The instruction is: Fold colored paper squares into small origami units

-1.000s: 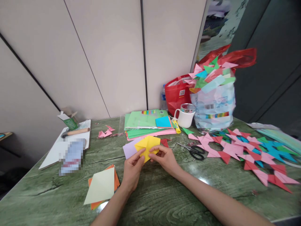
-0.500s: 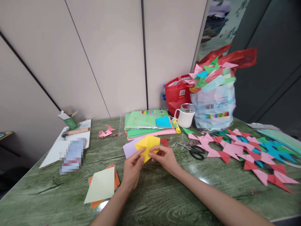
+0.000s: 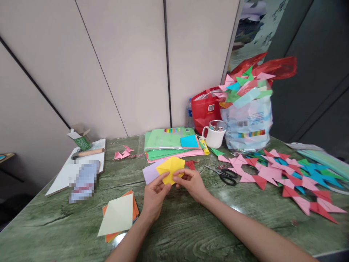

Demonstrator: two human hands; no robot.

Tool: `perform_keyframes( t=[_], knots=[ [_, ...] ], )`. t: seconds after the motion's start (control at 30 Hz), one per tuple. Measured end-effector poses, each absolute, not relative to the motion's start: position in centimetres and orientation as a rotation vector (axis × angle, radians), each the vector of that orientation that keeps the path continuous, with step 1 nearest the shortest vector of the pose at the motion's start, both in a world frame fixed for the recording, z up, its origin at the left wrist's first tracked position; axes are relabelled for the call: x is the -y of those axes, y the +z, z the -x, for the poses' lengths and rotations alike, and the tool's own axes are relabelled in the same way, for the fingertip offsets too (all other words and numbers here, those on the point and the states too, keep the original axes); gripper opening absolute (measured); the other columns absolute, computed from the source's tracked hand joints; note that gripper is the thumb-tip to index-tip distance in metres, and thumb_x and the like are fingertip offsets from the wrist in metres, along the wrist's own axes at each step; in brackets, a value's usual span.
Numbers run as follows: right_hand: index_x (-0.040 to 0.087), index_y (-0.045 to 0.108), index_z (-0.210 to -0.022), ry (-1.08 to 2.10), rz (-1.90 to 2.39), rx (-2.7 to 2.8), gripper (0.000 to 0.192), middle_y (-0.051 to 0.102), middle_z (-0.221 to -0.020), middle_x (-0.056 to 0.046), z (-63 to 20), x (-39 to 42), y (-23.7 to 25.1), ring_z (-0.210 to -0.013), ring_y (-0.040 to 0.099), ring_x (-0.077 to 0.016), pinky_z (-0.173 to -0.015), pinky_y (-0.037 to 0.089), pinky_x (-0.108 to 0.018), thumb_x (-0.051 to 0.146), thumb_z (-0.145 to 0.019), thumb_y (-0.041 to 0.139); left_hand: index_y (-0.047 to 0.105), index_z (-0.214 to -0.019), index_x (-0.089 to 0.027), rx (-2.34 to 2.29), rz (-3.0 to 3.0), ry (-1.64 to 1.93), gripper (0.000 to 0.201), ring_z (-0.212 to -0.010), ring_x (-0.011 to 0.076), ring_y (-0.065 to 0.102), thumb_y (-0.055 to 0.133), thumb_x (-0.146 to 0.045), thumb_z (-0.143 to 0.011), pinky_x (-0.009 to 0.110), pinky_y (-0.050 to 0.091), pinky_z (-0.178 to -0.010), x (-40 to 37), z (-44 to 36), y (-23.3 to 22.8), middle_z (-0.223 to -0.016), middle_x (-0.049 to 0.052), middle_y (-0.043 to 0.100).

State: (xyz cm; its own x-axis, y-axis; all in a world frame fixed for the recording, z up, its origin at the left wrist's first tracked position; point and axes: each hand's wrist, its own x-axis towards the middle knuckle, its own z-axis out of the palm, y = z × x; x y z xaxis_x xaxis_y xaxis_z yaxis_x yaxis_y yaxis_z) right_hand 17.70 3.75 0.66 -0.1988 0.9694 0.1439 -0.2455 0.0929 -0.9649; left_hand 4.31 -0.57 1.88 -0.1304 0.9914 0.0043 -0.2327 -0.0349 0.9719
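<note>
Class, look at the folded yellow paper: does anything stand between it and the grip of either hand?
Nothing visible does: the left hand and the right hand both hold the folded yellow paper directly, at its lower part. The pale purple paper sheet shows partly behind it, not in between.

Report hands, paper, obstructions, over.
Left hand and right hand pinching folded yellow paper. Lilac paper partly behind it. No obstruction visible; black-handled scissors lie apart, right.
</note>
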Motion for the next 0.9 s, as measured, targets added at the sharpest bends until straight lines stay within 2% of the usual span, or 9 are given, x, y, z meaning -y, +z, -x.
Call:
perform_keyframes(
  t=[0.23, 0.43, 0.57, 0.7, 0.8, 0.9],
  knots=[
    [0.017, 0.066, -0.067, 1.440, 0.848, 1.202, 0.024, 0.064, -0.060, 0.001, -17.6, -3.8, 0.6, -0.045, 0.056, -0.0102, -0.047, 0.048, -0.024, 0.033, -0.052, 0.076, 0.070, -0.091, -0.016, -1.132, -0.994, 1.409, 0.035, -0.090, 0.0223, 0.062, 0.074, -0.023, -0.057, 0.034, 0.045, -0.083, 0.6, -4.3, 1.8, -0.095, 0.009, 0.069],
    [0.018, 0.064, -0.075, 1.439, 0.760, 1.291, 0.029, 0.066, -0.073, 0.000, -17.9, -4.1, 0.5, -0.064, 0.062, -0.0138, -0.062, 0.052, -0.026, 0.029, -0.051, 0.077, 0.069, -0.093, -0.016, -1.124, -0.934, 1.428, 0.039, -0.085, 0.0193, 0.063, 0.075, -0.019, -0.055, 0.030, 0.046, -0.081, 0.2, -3.8, 1.4, -0.093, 0.007, 0.070],
    [0.019, 0.057, -0.088, 1.658, 0.636, 1.119, 0.039, 0.065, -0.071, 0.001, -18.3, -4.3, 0.7, -0.062, 0.064, -0.0147, -0.064, 0.054, -0.032, 0.033, -0.057, 0.075, 0.070, -0.092, -0.016, -1.083, -0.910, 1.424, 0.039, -0.082, 0.0183, 0.063, 0.076, -0.019, -0.053, 0.031, 0.046, -0.081, -0.1, -3.4, 1.6, -0.090, 0.007, 0.071],
    [0.019, 0.051, -0.099, 1.716, 0.569, 1.118, 0.048, 0.066, -0.070, 0.000, -18.5, -4.2, 1.2, -0.061, 0.065, -0.0157, -0.065, 0.054, -0.035, 0.034, -0.060, 0.073, 0.070, -0.089, -0.015, -1.046, -0.862, 1.424, 0.040, -0.085, 0.0196, 0.063, 0.077, -0.016, -0.049, 0.033, 0.046, -0.083, -0.3, -3.1, 2.3, -0.091, 0.008, 0.070],
    [0.020, 0.050, -0.100, 1.671, 0.576, 1.186, 0.043, 0.065, -0.074, 0.000, -18.4, -4.2, 1.3, -0.063, 0.065, -0.0151, -0.065, 0.053, -0.032, 0.035, -0.064, 0.069, 0.071, -0.083, -0.015, -1.061, -0.879, 1.419, 0.034, -0.083, 0.0194, 0.063, 0.077, -0.017, -0.049, 0.032, 0.046, -0.081, -0.3, -2.7, 2.6, -0.089, 0.008, 0.070],
    [0.021, 0.055, -0.094, 1.495, 0.687, 1.262, 0.031, 0.065, -0.080, -0.001, -18.4, -4.4, 1.2, -0.070, 0.063, -0.0150, -0.064, 0.051, -0.029, 0.037, -0.069, 0.064, 0.072, -0.075, -0.014, -1.110, -0.957, 1.376, 0.025, -0.080, 0.0189, 0.063, 0.076, -0.017, -0.051, 0.029, 0.047, -0.077, -0.4, -2.2, 2.8, -0.084, 0.008, 0.071]
  ],
)
